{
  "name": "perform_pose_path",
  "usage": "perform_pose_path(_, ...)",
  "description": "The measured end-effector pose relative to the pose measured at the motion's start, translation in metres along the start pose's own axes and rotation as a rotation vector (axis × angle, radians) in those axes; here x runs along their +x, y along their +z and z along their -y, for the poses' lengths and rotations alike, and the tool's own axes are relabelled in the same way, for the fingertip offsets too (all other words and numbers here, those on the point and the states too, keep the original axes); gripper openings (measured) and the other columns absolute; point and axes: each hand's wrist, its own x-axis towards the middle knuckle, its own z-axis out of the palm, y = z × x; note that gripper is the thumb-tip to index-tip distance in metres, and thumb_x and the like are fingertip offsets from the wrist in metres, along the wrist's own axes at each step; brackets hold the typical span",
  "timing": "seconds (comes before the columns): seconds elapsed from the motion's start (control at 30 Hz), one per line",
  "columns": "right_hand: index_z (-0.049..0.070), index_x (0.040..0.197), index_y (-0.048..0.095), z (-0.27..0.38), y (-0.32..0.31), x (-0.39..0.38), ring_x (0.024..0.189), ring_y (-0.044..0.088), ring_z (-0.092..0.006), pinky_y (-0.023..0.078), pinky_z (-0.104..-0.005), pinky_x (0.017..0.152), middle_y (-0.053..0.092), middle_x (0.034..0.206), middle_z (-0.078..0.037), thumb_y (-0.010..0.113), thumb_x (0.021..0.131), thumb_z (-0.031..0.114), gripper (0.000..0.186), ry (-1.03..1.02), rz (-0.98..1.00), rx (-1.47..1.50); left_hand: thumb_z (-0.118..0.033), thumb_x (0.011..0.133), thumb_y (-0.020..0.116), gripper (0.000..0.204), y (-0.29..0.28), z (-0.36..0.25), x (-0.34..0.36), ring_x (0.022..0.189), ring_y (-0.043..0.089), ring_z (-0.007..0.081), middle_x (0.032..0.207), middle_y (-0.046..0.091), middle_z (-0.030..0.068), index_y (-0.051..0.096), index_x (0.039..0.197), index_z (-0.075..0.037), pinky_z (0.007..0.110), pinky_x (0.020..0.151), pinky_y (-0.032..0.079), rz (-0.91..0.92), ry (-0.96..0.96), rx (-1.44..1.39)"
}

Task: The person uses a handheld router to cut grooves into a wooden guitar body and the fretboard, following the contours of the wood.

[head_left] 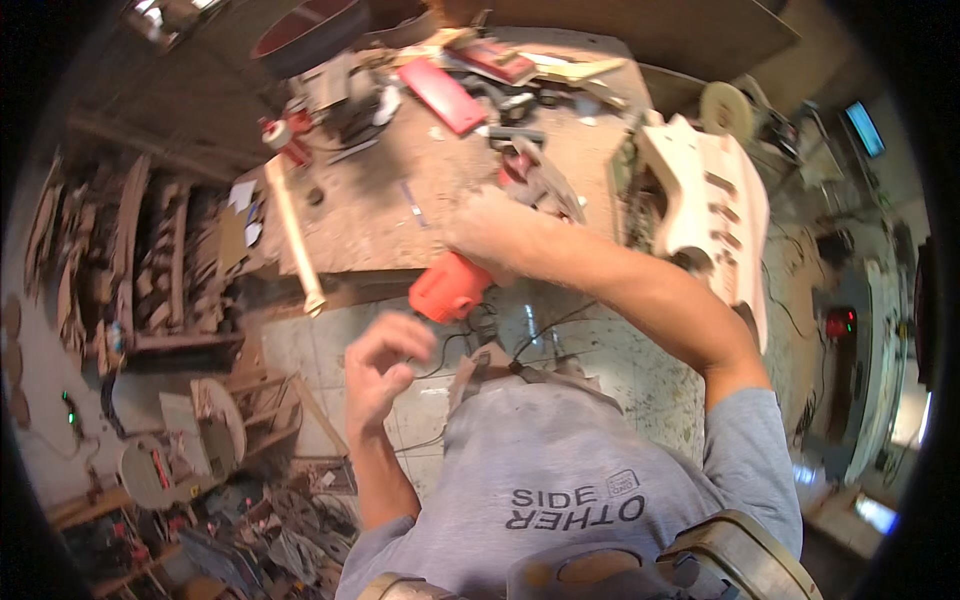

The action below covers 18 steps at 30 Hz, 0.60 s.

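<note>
My right arm reaches across to the near edge of the workbench (365,215). There my right hand (480,228), blurred by motion, is closed on an orange power tool (446,290). The tool's body sticks out toward me from below the wrist, past the bench edge; its front end is hidden by the hand. My left hand (385,362) is held in the air just left of the tool, fingers loosely bent and apart from the thumb, with nothing in it. A small thin strip (413,205) lies on the bench left of my right hand.
A long pale wood piece (291,235) lies at the bench's left, overhanging its edge. A red block (441,95) and several tools clutter the back. Carved pale wood (715,200) stands at the right. Wood scraps (130,260) fill a rack at left. Cables (560,325) cross the tiled floor.
</note>
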Motion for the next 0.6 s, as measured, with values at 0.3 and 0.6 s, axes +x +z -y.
perform_pose_path(0.3, 0.011, 0.084, 0.081, 0.063, 0.058, 0.134, 0.090, 0.077, -0.0276, 0.059, -0.0421, 0.081, 0.079, 0.090, -0.009, 0.081, 0.074, 0.020, 0.014, -0.119, 0.104, 0.095, -0.037, 0.068, 0.092, 0.065, -0.009, 0.038, 0.038, 0.100, 0.072, 0.0401, 0.105, 0.076, 0.0180, 0.069, 0.118, -0.002, 0.046, 0.087, 0.056, -0.458, -0.545, 0.488)
perform_pose_path(0.6, 0.005, 0.114, 0.070, 0.054, 0.076, 0.069, 0.112, 0.063, -0.0324, 0.050, -0.0436, 0.100, 0.068, 0.115, -0.013, 0.075, 0.085, 0.024, 0.035, 0.003, -0.507, 0.676, -0.032, 0.081, 0.088, 0.040, -0.094, 0.145, 0.064, 0.074, 0.065, 0.0103, 0.086, 0.074, 0.0047, 0.075, 0.100, 0.000, 0.031, 0.067, 0.053, -0.740, -0.535, 0.059)
